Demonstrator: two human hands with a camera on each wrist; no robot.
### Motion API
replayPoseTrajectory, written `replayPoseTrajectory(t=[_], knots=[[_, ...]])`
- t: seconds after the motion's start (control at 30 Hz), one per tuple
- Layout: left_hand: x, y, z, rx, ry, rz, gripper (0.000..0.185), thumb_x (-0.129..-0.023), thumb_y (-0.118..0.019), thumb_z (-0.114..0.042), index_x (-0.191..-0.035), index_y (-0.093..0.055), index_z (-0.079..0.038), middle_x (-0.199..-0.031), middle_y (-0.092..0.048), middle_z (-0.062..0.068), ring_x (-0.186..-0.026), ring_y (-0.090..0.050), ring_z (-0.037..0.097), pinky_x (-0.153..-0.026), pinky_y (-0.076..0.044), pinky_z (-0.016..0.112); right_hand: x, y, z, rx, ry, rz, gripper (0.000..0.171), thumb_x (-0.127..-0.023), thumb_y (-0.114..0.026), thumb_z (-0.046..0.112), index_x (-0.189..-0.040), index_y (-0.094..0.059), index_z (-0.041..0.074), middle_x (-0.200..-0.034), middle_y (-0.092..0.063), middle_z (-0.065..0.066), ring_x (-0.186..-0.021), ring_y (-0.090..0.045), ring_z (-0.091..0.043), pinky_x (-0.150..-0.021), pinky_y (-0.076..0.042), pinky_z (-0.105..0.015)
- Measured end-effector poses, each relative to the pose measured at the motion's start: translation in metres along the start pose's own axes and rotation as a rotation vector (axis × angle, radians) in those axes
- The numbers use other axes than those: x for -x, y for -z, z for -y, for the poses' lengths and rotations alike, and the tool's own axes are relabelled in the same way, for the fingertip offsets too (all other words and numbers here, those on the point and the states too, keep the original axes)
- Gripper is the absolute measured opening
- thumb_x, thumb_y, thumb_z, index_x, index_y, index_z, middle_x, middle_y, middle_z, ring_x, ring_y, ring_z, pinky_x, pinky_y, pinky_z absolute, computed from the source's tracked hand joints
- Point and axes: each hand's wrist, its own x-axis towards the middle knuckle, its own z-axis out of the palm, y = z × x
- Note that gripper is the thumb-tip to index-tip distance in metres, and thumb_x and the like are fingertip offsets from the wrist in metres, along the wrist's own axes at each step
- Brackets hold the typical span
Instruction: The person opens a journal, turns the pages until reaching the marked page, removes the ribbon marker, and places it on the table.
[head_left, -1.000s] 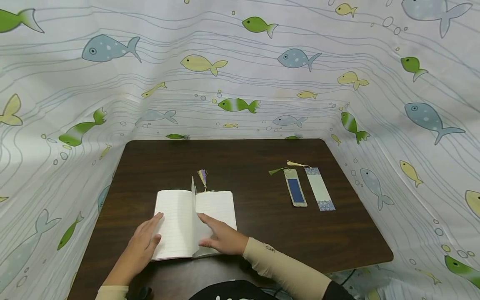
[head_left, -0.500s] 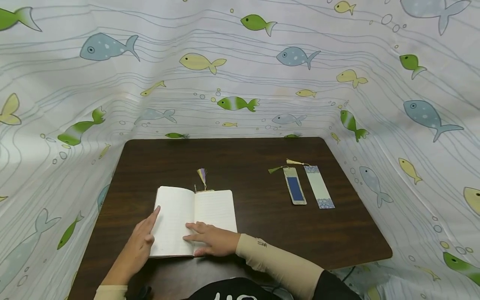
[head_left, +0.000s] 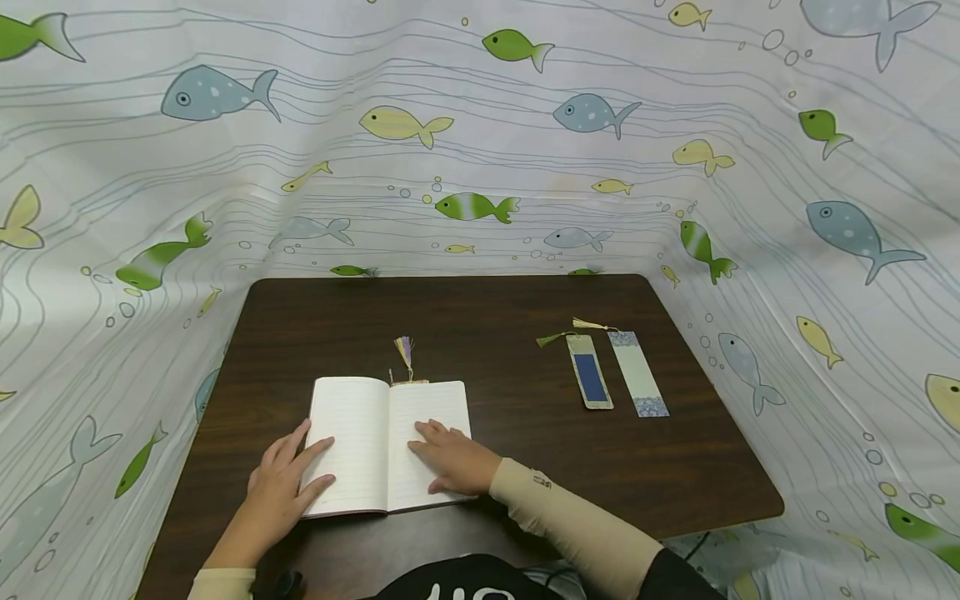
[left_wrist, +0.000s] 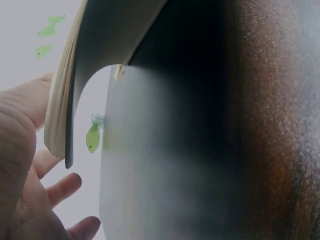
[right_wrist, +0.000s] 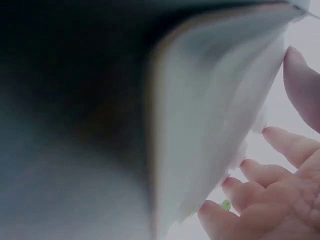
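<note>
An open lined notebook [head_left: 378, 433] lies flat on the dark wooden table [head_left: 510, 467], near its front edge. My left hand [head_left: 288, 475] rests with straight fingers on the lower left page. My right hand [head_left: 450, 454] presses flat on the right page. A bookmark's purple and yellow tassel [head_left: 405, 350] sticks out from the top of the spine. The left wrist view shows the notebook's edge [left_wrist: 62, 100] beside my fingers [left_wrist: 60, 187]; the right wrist view shows the page block [right_wrist: 210, 115], blurred, with my fingers [right_wrist: 280, 145] alongside.
Two more bookmarks lie side by side at the right of the table: one with a blue panel [head_left: 589, 379] and a pale green one [head_left: 638, 375], each with a tassel. A fish-patterned cloth [head_left: 480, 142] walls in the table at back and sides.
A page that stood upright a second ago has gone down flat on the left. My right hand slid from the spine onto the right page; my left hand spread on the left page.
</note>
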Motion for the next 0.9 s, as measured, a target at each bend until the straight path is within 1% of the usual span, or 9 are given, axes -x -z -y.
replayPoseTrajectory(t=[0.17,0.3,0.43,0.57,0.73,0.83,0.9], knots=[[0.0,0.001,-0.001,0.013,0.003,0.023,0.053,-0.094,-0.074,-0.031,-0.14,-0.058,-0.01,-0.158,-0.029,0.027,-0.133,-0.03,0.054,-0.087,-0.031,0.082,0.013,-0.001,-0.018,0.017,-0.125,0.009,0.092,-0.086,-0.078,0.05,-0.158,-0.036,0.011,-0.167,-0.024,-0.013,-0.153,-0.025,-0.031,-0.115,-0.036,-0.052],[0.0,0.0,-0.001,0.006,0.009,0.029,0.053,-0.094,-0.074,-0.031,-0.14,-0.058,-0.01,-0.158,-0.031,0.027,-0.132,-0.031,0.053,-0.088,-0.032,0.082,0.025,0.001,-0.026,0.017,-0.182,0.012,0.101,-0.081,-0.077,0.057,-0.158,-0.034,0.008,-0.167,-0.024,-0.012,-0.153,-0.025,-0.03,-0.112,-0.037,-0.058],[0.0,0.0,-0.001,-0.003,0.024,0.043,0.053,-0.094,-0.074,-0.032,-0.14,-0.058,-0.009,-0.157,-0.031,0.028,-0.131,-0.032,0.054,-0.088,-0.033,0.081,0.032,0.002,-0.028,0.034,-0.183,0.016,0.104,-0.08,-0.072,0.061,-0.159,-0.031,0.007,-0.168,-0.022,-0.011,-0.153,-0.024,-0.03,-0.112,-0.035,-0.061],[0.001,0.0,0.0,0.0,0.032,0.052,0.054,-0.095,-0.073,-0.033,-0.14,-0.058,-0.009,-0.157,-0.032,0.029,-0.132,-0.033,0.054,-0.088,-0.033,0.081,0.032,0.003,-0.026,0.064,-0.176,-0.007,0.104,-0.079,-0.073,0.061,-0.158,-0.034,0.006,-0.167,-0.025,-0.012,-0.152,-0.026,-0.031,-0.113,-0.033,-0.063],[0.001,0.0,0.0,0.009,0.032,0.055,0.054,-0.095,-0.072,-0.034,-0.141,-0.058,-0.009,-0.156,-0.033,0.029,-0.131,-0.033,0.054,-0.088,-0.033,0.081,0.03,0.001,-0.025,0.156,-0.164,-0.07,0.099,-0.077,-0.075,0.061,-0.153,-0.044,0.005,-0.162,-0.035,-0.013,-0.149,-0.033,-0.033,-0.112,-0.032,-0.065],[0.002,0.0,0.0,0.013,0.032,0.055,0.054,-0.096,-0.072,-0.034,-0.141,-0.057,-0.009,-0.157,-0.033,0.029,-0.132,-0.033,0.054,-0.088,-0.033,0.081,0.028,-0.001,-0.025,0.231,-0.161,-0.121,0.094,-0.076,-0.073,0.064,-0.148,-0.052,0.008,-0.158,-0.042,-0.011,-0.147,-0.038,-0.031,-0.111,-0.032,-0.066],[0.002,0.0,0.0,0.016,0.031,0.053,0.054,-0.096,-0.072,-0.034,-0.141,-0.057,-0.009,-0.157,-0.033,0.029,-0.132,-0.033,0.054,-0.088,-0.033,0.081,0.027,-0.002,-0.025,0.263,-0.166,-0.157,0.092,-0.074,-0.071,0.066,-0.145,-0.055,0.009,-0.157,-0.044,-0.01,-0.146,-0.039,-0.031,-0.11,-0.032,-0.068]])
